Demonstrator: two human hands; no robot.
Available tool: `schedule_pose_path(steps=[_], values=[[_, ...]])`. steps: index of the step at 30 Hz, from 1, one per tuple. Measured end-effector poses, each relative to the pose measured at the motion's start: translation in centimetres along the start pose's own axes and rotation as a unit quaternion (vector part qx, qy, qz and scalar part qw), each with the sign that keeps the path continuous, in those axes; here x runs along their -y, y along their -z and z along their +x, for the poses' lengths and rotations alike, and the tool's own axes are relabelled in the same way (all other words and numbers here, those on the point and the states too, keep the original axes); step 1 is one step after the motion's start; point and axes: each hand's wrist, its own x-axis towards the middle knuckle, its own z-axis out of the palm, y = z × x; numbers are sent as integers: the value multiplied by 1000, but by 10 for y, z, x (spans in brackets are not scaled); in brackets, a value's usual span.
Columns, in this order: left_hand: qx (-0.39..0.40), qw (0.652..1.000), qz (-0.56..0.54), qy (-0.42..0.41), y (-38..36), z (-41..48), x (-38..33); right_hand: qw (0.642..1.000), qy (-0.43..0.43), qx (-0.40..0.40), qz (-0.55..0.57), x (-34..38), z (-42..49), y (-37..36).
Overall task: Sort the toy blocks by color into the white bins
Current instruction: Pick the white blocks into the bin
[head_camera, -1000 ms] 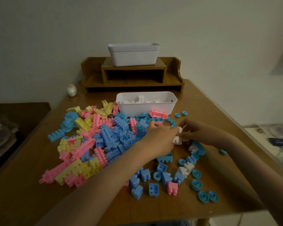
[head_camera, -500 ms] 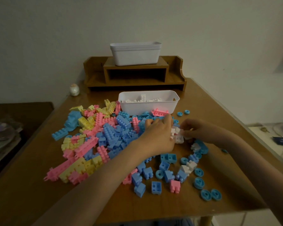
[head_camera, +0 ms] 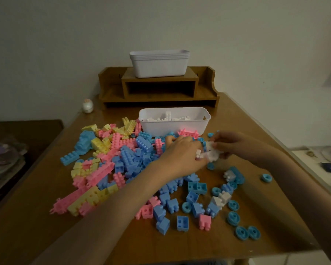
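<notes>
Fingers [head_camera: 195,145] of the left hand [head_camera: 180,159] are curled against a clump of white blocks [head_camera: 211,153]. The right hand [head_camera: 235,145] pinches the same clump from the other side, its fingers [head_camera: 220,138] bent over the top. We read both as gripping. The clump is held just above the counter [head_camera: 27,236], right of the pile [head_camera: 111,161] and in front of the right end of the near bin [head_camera: 174,129]. We can't tell how many pieces are in it, or whether they're snapped together.

The near bin stands upright on the counter behind the hands, with white pieces inside. A pink block [head_camera: 187,133] lies just in front of its front wall. We see spare bins [head_camera: 160,66] nested in a stack on top of the shelf [head_camera: 159,88] at the back edge, by the wall.

The pile is mixed blue, pink and yellow, left of centre, partly under the left forearm. Right of it and nearer us is a looser scatter: mostly blue blocks, a few pink, plus blue wheels [head_camera: 245,232]. We count two more white bits there, one [head_camera: 229,175] touching a blue piece below the right wrist, one [head_camera: 221,199] nearer us.

An egg-shaped thing [head_camera: 87,106] stands just left of the shelf.
</notes>
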Motion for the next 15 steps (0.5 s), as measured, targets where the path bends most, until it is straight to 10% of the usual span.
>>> schedule_pose_path(steps=[9,15], values=[[-126,984,39,119,34,43,63,962,126,-218,-105,40,79,3],[-34,985,37,166,28,80,99,953,74,-113,-271,20,119,-15]])
